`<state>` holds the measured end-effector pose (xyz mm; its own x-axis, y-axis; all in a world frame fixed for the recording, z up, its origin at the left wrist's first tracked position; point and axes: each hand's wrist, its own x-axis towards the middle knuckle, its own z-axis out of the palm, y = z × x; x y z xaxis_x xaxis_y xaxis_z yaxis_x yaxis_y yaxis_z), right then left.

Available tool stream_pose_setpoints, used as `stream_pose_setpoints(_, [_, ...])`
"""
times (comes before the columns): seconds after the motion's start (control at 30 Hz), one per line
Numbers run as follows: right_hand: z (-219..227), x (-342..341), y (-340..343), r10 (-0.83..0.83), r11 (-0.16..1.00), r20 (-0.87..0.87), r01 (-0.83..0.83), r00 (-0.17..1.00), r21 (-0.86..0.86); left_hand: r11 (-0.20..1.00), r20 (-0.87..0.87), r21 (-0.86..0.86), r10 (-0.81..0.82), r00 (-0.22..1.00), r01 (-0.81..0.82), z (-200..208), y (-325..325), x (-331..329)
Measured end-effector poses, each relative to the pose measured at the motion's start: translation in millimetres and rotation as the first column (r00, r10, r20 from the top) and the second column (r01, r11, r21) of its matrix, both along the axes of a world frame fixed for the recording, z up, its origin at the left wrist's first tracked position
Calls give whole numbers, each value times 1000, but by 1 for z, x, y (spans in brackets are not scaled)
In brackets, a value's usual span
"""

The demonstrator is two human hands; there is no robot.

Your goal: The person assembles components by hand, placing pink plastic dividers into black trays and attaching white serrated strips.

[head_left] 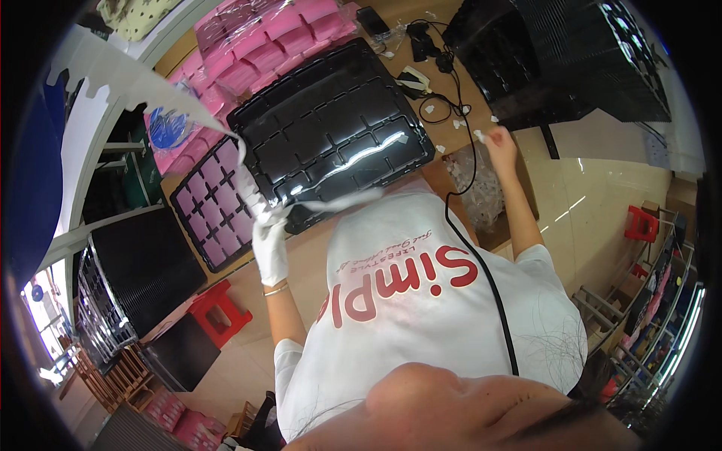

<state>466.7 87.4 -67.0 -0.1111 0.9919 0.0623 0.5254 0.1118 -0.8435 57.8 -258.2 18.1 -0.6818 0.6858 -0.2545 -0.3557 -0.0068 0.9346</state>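
Note:
My left hand, in a white glove, is closed on a long, wavy strip of whitish plastic film. The strip trails up to the far left, and a blurred end stretches right along the near edge of a glossy black plastic tray. That tray lies on the table in front of me, its surface divided into rectangles. My bare right hand is out to the right, above an open box of clear plastic scraps. Its fingers are pinched together at a small white scrap, slightly blurred.
Left of the tray lies another black tray with pink-purple compartments. Pink foam pieces are stacked behind. Tall stacks of black trays stand at the back right and left. A black cable runs across my front. Red stools stand on the floor.

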Motion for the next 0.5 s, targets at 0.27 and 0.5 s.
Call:
stream_pose_setpoints(0.27, [27, -7, -3, 158, 987, 916, -44, 368, -153, 962, 526, 272, -140, 839, -10, -19, -80, -17])
stream_pose_setpoints(0.5, [109, -264, 61, 506, 546, 290, -562, 812, 621, 742, 361, -301, -493, 792, 599, -26, -75, -5])
